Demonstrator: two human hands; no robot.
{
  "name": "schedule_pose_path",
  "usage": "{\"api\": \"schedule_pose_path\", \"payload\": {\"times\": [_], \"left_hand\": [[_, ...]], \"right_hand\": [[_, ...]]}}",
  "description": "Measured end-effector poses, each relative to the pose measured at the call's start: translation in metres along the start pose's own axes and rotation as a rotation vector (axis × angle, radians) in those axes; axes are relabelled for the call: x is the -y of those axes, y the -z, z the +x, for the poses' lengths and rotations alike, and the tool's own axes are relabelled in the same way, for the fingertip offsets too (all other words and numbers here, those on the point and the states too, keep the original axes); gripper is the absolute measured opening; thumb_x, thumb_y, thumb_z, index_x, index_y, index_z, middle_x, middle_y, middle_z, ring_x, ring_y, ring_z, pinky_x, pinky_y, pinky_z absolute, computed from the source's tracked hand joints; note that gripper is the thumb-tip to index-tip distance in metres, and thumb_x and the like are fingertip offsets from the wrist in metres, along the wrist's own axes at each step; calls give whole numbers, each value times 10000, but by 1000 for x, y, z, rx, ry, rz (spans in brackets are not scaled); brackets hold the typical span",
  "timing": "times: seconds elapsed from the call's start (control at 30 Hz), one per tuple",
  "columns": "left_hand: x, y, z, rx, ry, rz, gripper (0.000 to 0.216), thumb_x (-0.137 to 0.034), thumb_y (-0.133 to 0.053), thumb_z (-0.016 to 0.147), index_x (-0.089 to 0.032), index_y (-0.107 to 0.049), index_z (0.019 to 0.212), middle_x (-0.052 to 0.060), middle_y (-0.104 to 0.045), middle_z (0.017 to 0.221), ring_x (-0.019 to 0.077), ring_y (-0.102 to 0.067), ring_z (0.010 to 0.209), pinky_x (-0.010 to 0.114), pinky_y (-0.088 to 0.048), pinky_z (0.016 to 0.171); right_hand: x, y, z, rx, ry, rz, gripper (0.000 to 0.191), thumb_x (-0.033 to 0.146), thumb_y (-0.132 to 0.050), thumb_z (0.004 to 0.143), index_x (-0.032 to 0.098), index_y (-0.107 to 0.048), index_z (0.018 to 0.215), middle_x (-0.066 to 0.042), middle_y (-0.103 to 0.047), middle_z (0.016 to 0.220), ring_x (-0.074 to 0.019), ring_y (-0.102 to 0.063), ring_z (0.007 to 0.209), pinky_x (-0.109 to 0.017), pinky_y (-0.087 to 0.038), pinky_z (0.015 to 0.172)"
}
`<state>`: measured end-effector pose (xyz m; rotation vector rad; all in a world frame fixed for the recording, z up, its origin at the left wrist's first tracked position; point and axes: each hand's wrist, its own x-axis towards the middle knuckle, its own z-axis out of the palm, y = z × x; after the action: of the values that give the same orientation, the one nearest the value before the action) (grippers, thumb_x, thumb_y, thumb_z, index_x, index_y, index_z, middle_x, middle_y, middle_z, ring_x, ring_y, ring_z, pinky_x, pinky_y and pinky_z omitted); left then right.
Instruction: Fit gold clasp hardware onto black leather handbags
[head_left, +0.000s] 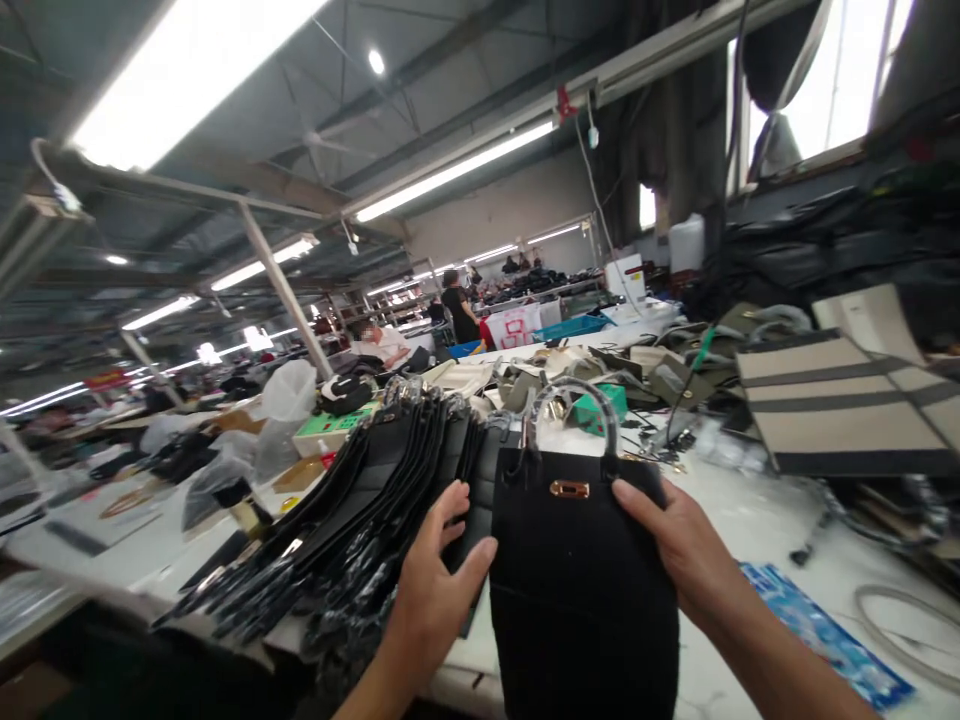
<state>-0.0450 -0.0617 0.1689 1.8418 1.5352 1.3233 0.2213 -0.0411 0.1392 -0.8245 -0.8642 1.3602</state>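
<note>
A black handbag panel stands upright in front of me, with a plastic-wrapped handle arching from its top and a gold-coloured metal fitting below it. My right hand grips its upper right edge, thumb on the front and fingers hidden behind. Beside the panel's left edge is my left hand, fingers apart and nothing held; whether the thumb touches the edge I cannot tell. Just left of that hand lies a row of similar black bag pieces, overlapping, their handles wrapped in clear plastic.
Beige-and-grey striped panels are piled on the right. Behind are a green box and olive bag pieces. A blue patterned packet lies on the white table. Two people are farther back.
</note>
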Motion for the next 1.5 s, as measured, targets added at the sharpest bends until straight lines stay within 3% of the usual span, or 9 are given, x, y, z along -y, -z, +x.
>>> {"api": "schedule_pose_path", "payload": {"times": [0.13,0.43,0.53,0.63,0.77,0.9,1.2,1.4,1.5], "left_hand": [[-12,-14,-1,291,203,-507,701,-379,-724,818,-166,-430,1418,161,-640,1312,288,-636,1157,443,-506,1005],[-33,-42,-2,492,414,-905,369,-244,-766,795,-137,-685,1139,117,-763,1047,271,-723,942,419,-557,894],[-30,-51,0,468,460,-964,350,-249,-755,809,-138,-694,1136,123,-766,1038,261,-722,953,409,-553,904],[-26,-61,-1,389,477,-971,350,-274,-766,803,-129,-703,1115,126,-768,1023,260,-720,959,409,-543,923],[-18,-72,-6,345,483,-959,390,-305,-783,787,-125,-704,1122,126,-772,1001,259,-724,927,414,-544,911],[-9,-78,-10,314,469,-926,435,-336,-786,781,-126,-697,1151,125,-772,1000,253,-725,900,396,-545,893],[12,-82,-18,262,565,-914,397,-357,-779,778,-135,-705,1099,104,-777,953,258,-722,914,357,-560,839],[30,-91,-21,268,575,-902,406,-369,-786,773,-125,-706,1088,113,-771,981,254,-717,924,349,-556,845],[40,-97,-22,264,605,-880,459,-393,-792,762,-117,-699,1117,120,-769,982,258,-718,916,349,-559,828]], "right_hand": [[10,4,-11,58,64,-59,579,507,-745,800,203,-608,1273,-96,-758,1100,-311,-727,948,-398,-595,781],[16,4,-21,159,56,-161,654,502,-670,865,256,-455,1432,-77,-732,1151,-288,-719,949,-433,-588,825],[15,11,-14,-26,309,-486,652,486,-677,860,269,-451,1431,-81,-662,1279,-292,-660,1096,-467,-530,953],[12,15,-12,-300,788,-872,687,386,-725,834,257,-439,1445,-116,-526,1433,-308,-521,1283,-507,-423,1076],[5,9,-18,-82,1102,-1259,400,251,-669,889,301,-611,1281,-64,-639,1311,-299,-482,1316,-504,-384,1080],[-3,-3,-20,108,974,-1364,296,234,-656,901,281,-665,1193,-52,-714,1135,-288,-560,1191,-483,-409,1001],[-18,19,-10,-14,887,-1003,91,253,-624,913,248,-705,952,-58,-656,932,-221,-615,923,-379,-491,815],[-37,44,4,-214,265,-615,395,503,-644,870,247,-669,1170,-68,-716,1097,-265,-664,1005,-419,-516,900],[-54,50,11,-275,104,-471,531,589,-650,833,262,-647,1251,-74,-678,1258,-297,-629,1128,-420,-528,896]]}}
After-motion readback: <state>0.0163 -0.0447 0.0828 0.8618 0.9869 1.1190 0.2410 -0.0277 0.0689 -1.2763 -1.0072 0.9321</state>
